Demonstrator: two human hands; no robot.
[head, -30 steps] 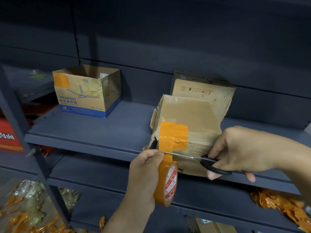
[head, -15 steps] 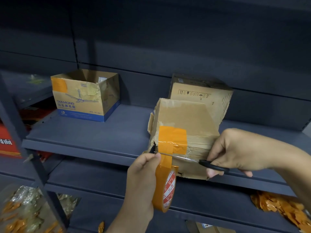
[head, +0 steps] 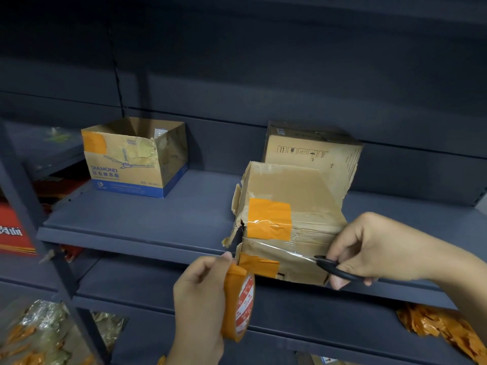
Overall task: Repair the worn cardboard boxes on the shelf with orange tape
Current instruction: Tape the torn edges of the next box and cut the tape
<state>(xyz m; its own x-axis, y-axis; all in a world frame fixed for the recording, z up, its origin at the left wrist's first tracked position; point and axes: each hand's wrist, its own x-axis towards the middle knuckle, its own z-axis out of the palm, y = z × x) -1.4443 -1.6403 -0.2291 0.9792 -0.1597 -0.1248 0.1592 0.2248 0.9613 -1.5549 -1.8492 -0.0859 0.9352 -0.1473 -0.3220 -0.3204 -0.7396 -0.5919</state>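
Orange tape roll (head: 238, 305) is gripped by the left hand (head: 203, 299) below the worn box (head: 290, 222); black scissors (head: 334, 267) are held at its right by the right hand (head: 369, 251).

Tape strip was cut: a new orange piece (head: 259, 265) stuck low on the worn box (head: 290, 222), roll (head: 238, 304) dropped free

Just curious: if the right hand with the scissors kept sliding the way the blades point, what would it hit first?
Probably the left hand holding the tape roll; the right hand's scissors point left there, though depth is unclear.
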